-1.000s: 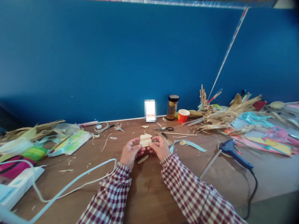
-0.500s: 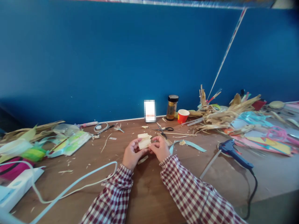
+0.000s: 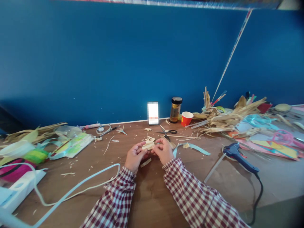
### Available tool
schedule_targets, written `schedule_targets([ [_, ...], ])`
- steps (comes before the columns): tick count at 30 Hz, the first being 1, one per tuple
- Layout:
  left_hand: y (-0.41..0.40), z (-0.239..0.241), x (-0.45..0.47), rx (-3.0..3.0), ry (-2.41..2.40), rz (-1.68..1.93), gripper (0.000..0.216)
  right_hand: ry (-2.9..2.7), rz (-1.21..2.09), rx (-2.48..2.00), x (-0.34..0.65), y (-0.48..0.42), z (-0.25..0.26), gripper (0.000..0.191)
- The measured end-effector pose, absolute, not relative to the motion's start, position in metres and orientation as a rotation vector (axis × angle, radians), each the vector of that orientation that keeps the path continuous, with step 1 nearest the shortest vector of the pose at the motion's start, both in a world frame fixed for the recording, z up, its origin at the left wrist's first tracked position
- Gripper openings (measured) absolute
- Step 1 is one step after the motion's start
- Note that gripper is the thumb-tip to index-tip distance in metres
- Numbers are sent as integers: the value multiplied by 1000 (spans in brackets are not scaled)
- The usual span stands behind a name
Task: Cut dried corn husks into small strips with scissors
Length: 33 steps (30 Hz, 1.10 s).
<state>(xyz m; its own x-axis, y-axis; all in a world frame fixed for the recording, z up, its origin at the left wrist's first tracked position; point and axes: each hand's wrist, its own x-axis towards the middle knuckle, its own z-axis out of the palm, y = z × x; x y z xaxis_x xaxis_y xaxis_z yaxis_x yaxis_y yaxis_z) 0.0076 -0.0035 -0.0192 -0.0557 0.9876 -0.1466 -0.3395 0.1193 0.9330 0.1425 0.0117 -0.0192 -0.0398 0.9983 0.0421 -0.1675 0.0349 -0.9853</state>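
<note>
Both my hands meet over the middle of the brown table (image 3: 152, 196). My left hand (image 3: 135, 156) and my right hand (image 3: 163, 151) each pinch one end of a small pale corn-husk piece (image 3: 148, 144), held a little above the table and tilted nearly flat. A short pale strip (image 3: 145, 162) lies on the table just below my hands. Black-handled scissors (image 3: 167, 132) lie just beyond my right hand.
A blue glue gun (image 3: 238, 155) with a black cord lies at the right. A red paper cup (image 3: 186, 118) and a dark-lidded jar (image 3: 175, 109) stand by the blue wall. Dried husks (image 3: 228, 118) pile at the back right. A pale blue cable (image 3: 78, 186) loops at the left.
The husk piece, which faced me flat a second ago, has been tipped over so that I see it nearly edge-on. My hands have stayed in the same place.
</note>
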Motion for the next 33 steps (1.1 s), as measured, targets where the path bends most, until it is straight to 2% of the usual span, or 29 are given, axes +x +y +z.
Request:
schedule_targets([
  [13, 0, -23, 5, 832, 1050, 1282, 30, -1170, 1255, -1045, 143, 12, -21, 28],
  [21, -3, -24, 6, 887, 1109, 1296, 37, -1236, 1242, -1039, 143, 10, -22, 28],
  [28, -1, -17, 9, 706, 1144, 1376, 73, -1266, 1276, -994, 142, 11, -22, 28],
  [30, -1, -15, 8, 650, 1137, 1362, 73, -1291, 1227, -973, 142, 11, -23, 29],
  [33, -2, -13, 4, 632, 1065, 1257, 60, -1333, 1171, -935, 142, 10, -23, 28],
])
